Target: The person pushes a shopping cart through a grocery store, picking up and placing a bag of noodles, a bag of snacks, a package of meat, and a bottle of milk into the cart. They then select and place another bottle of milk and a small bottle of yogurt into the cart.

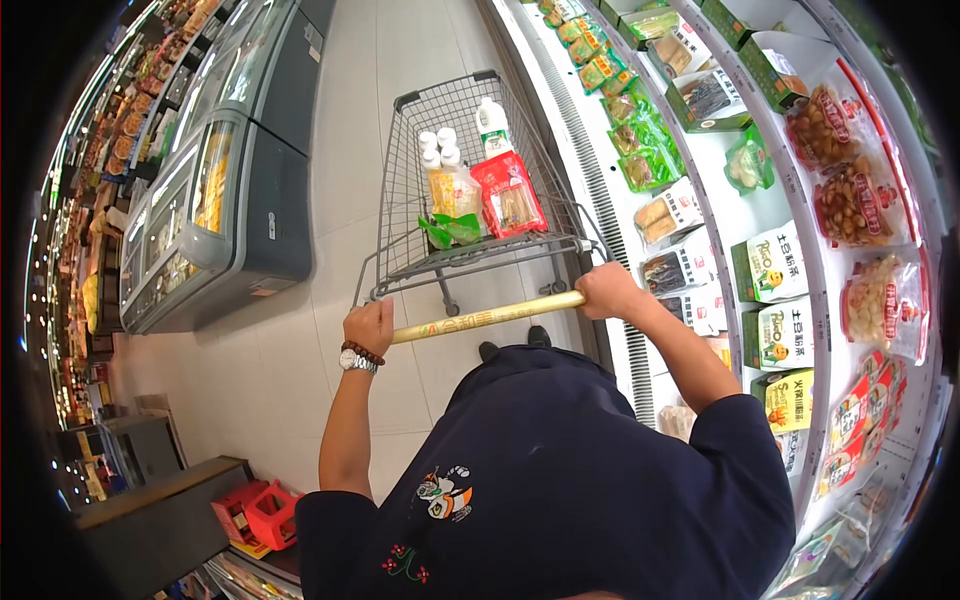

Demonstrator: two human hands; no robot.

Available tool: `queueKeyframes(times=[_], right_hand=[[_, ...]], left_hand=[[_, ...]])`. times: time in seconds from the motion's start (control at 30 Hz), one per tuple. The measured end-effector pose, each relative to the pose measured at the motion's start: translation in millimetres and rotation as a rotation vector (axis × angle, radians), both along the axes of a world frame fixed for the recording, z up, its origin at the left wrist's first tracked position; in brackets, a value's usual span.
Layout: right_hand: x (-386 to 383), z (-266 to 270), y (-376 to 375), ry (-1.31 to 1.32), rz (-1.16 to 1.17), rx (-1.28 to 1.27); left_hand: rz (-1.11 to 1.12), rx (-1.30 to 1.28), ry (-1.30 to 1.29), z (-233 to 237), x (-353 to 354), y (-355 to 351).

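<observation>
Both my hands are closed around the yellow handle bar [480, 318] of a wire shopping cart [400, 200]. My left hand [369, 328] grips its left end, with a watch and a beaded bracelet on the wrist. At the right end, my right hand [609, 291] is wrapped round the bar. Inside the cart lie a red package [512, 172], a white bottle [493, 128] with a green label, and several white-capped bottles [440, 145]. A yellowish clear bag [455, 192] and a green package [450, 231] rest nearer to me.
Along the right runs a refrigerated shelf [720, 180] with packaged foods, its vent grille [590, 170] close to the cart. A grey glass-topped freezer [290, 190] stands at left. Tiled floor [350, 100] stretches ahead between them. Red baskets [272, 515] sit at lower left.
</observation>
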State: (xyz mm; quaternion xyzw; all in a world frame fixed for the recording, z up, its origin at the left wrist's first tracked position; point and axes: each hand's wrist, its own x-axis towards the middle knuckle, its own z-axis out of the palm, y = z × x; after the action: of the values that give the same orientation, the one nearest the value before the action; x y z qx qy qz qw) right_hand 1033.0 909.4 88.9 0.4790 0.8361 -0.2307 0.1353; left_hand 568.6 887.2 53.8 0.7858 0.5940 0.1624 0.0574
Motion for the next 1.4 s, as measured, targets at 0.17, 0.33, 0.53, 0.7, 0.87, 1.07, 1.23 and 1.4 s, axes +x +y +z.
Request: queueKeyframes(times=[0.17,0.33,0.53,0.7,0.87,1.07,1.23,1.4], right_hand=[[-1.6,1.8,9.2,0.027,-0.017,0.004],[-1.7,0.2,20.9,0.03,-0.007,-0.012],[-1.1,1.9,18.8,0.043,0.02,0.067],[11.4,-4.1,16.0,0.041,0.015,0.109],[15.3,-14.2,-2.9,0.031,-0.113,0.174],[14.2,-8.4,-29.4,0.072,-0.098,0.191],[3.1,-10.1,-50.8,0.183,-0.066,0.171],[-19.0,-7.8,-54.2,0.256,-0.066,0.084]], left_hand=[[0.1,-0.061,-0.077,-2.9,2.1,16.4],[0.242,-0.367,-0.087,3.8,4.6,39.7],[0.259,-0.647,0.021,10.0,4.9,59.4],[0.211,-0.854,0.211,10.6,11.7,54.5],[0.172,-0.894,0.261,34.0,34.8,27.4],[0.184,-0.916,0.296,34.5,36.8,-13.4],[0.171,-0.851,0.272,26.8,14.7,-59.2],[0.08,-0.542,0.235,25.5,-6.0,-82.5]])
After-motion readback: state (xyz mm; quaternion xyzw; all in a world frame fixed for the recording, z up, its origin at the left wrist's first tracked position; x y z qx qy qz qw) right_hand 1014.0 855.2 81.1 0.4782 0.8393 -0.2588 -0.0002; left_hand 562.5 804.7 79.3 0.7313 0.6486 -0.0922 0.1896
